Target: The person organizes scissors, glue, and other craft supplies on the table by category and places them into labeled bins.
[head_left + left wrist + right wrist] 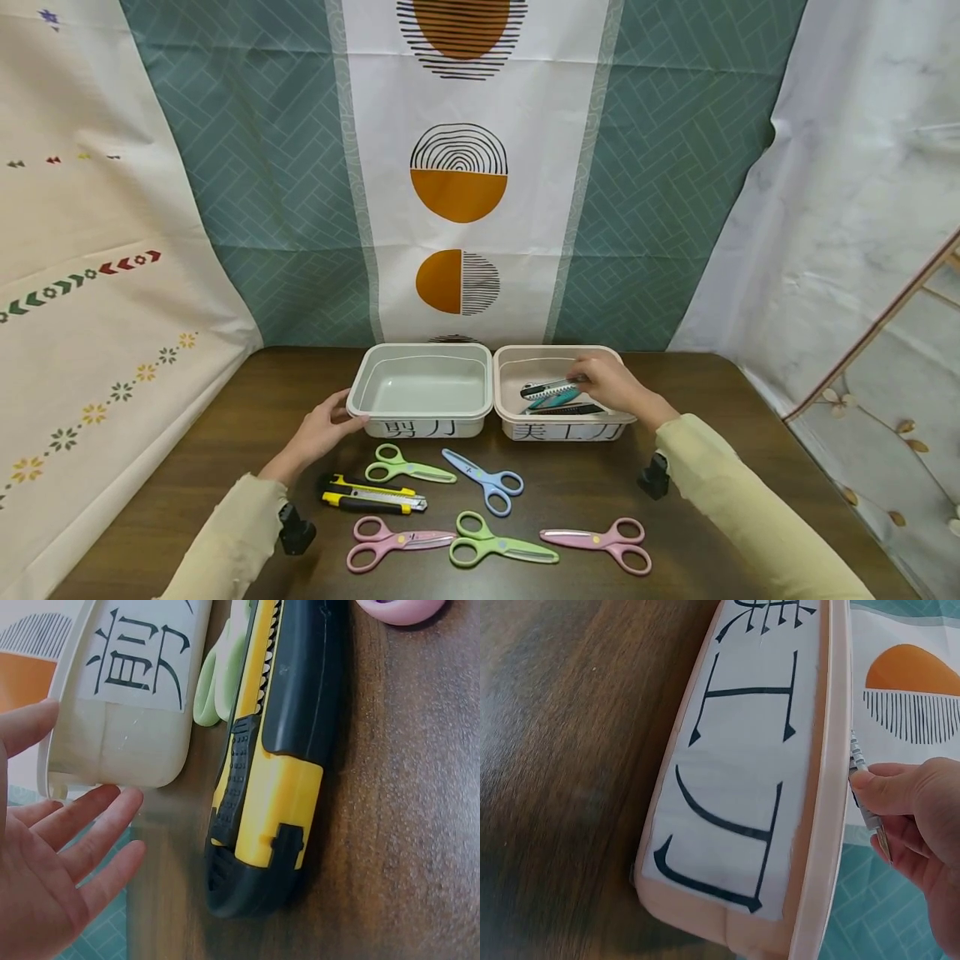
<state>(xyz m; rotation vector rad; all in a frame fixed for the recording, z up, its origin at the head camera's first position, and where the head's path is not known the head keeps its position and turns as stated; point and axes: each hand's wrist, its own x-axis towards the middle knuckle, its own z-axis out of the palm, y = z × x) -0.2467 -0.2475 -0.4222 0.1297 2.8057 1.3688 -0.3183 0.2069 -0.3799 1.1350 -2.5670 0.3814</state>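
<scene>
The right hand reaches into the pink bin at the far middle of the surface, fingers curled round a grey utility knife above two more knives lying inside. The left hand rests with fingers relaxed and spread against the near left corner of the white bin, gripping nothing. Just beside it lies a yellow-and-black utility knife, with five scissors toward the near edge.

Table: dark wood.
On it, near your hands: two bins, five scissors, one yellow knife.
</scene>
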